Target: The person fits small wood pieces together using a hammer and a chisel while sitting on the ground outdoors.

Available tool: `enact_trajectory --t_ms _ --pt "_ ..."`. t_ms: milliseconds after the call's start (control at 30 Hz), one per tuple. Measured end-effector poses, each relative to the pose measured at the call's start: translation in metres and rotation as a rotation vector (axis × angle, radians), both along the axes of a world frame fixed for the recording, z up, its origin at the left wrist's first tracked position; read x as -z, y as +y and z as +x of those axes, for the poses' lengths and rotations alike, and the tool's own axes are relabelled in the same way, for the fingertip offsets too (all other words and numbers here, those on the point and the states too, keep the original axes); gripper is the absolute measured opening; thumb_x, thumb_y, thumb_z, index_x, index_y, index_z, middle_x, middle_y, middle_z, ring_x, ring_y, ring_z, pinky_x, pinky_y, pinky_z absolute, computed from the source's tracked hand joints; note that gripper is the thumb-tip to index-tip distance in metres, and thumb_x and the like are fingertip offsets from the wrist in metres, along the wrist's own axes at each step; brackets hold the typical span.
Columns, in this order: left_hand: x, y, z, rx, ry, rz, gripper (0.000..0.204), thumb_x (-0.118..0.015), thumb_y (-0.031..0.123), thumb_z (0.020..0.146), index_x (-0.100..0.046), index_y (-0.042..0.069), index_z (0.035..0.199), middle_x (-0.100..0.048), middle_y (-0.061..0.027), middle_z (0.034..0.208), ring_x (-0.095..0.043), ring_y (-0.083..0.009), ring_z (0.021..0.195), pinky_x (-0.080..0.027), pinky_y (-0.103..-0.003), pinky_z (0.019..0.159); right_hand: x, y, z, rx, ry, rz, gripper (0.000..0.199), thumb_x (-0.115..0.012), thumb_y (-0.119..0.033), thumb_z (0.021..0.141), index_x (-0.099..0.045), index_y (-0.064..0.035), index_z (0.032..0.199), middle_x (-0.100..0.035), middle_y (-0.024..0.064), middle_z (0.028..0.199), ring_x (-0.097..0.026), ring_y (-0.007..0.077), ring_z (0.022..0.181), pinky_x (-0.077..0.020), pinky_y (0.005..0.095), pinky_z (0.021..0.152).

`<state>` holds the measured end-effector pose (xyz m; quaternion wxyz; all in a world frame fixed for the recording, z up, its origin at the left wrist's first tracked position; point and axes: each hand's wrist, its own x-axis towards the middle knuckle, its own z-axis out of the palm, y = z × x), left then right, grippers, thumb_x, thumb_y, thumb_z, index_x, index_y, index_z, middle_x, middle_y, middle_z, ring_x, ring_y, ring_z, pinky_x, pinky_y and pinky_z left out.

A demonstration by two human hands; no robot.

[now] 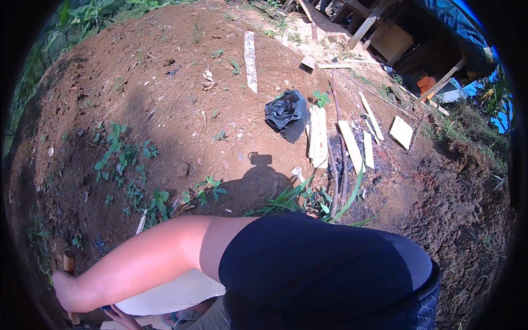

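Note:
My right arm, in a short dark sleeve, reaches across to the lower left. There my right hand [67,291] is closed round an upright wooden handle [69,263], which sticks out above and below the fist; what it belongs to cannot be made out. Below that forearm, my left hand [122,317] shows only in part, its fingers bent at a small dark blue thing [107,308]. Pale wooden boards [113,325] lie just under it at the lower edge. Beside it are pale trousers [170,294] and part of a foot in a sandal [174,318].
A black plastic bag [287,114] sits on the brown soil. Right of it lie pale boards [318,137], thin sticks [333,170] and charred bits. Leafy weeds [118,151] grow at left. A wooden shelter with a blue tarp [459,22] stands far right, above an earth bank [467,203].

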<state>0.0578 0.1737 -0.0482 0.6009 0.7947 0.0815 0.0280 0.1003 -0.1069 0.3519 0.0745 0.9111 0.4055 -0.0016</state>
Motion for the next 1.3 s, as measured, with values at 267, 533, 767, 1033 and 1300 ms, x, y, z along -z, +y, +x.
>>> enact_trajectory --t_ms 267,533,767,1033,1300 --pt "-0.047 -0.016 -0.014 0.014 0.069 -0.047 0.083 -0.066 0.034 0.1 -0.02 -0.004 0.158 -0.035 -0.0298 0.155 -0.049 -0.0379 0.134 -0.046 -0.047 0.109 0.02 0.015 0.015 -0.097 -0.05 -0.364 0.047 -0.055 -0.042 0.095 -0.065 -0.0179 0.134 -0.063 0.0053 0.14 -0.057 0.0289 0.128 -0.0447 0.0603 0.091" --pt "-0.123 -0.085 -0.042 0.326 -0.116 0.49 0.072 -0.066 0.034 0.101 -0.035 -0.006 0.152 -0.051 -0.0291 0.144 -0.053 -0.0353 0.13 -0.044 -0.042 0.109 0.027 0.0 0.006 -0.023 -0.088 -0.504 0.06 -0.052 -0.051 0.093 -0.058 -0.017 0.142 -0.057 0.0069 0.145 -0.051 0.0289 0.133 -0.0395 0.0618 0.101" --pt "-0.124 -0.08 -0.038 0.346 0.033 0.329 0.063 -0.062 0.025 0.104 -0.034 -0.006 0.151 -0.055 -0.0255 0.138 -0.056 -0.0302 0.12 -0.047 -0.041 0.102 0.055 0.03 0.024 -0.02 -0.014 -0.875 0.046 -0.059 -0.042 0.087 -0.072 -0.0155 0.121 -0.069 0.0044 0.121 -0.056 0.0257 0.113 -0.041 0.0523 0.083" --pt "-0.129 -0.092 -0.042 0.334 -0.214 0.458 0.058 -0.059 0.017 0.105 -0.033 -0.004 0.152 -0.051 -0.0249 0.145 -0.054 -0.033 0.128 -0.046 -0.043 0.106 0.045 0.021 0.012 -0.042 0.073 -0.833 0.043 -0.063 -0.04 0.086 -0.074 -0.0168 0.119 -0.07 0.0035 0.119 -0.059 0.0255 0.11 -0.0417 0.05 0.081" --pt "-0.134 -0.112 -0.035 0.422 -0.012 0.443 0.063 -0.046 0.039 0.108 -0.031 -0.003 0.152 -0.049 -0.0247 0.148 -0.052 -0.0416 0.129 -0.041 -0.048 0.108 0.05 -0.001 -0.003 -0.028 0.245 -0.776 0.04 -0.067 -0.039 0.085 -0.076 -0.0182 0.117 -0.072 0.0026 0.118 -0.061 0.0253 0.108 -0.0424 0.0477 0.079"
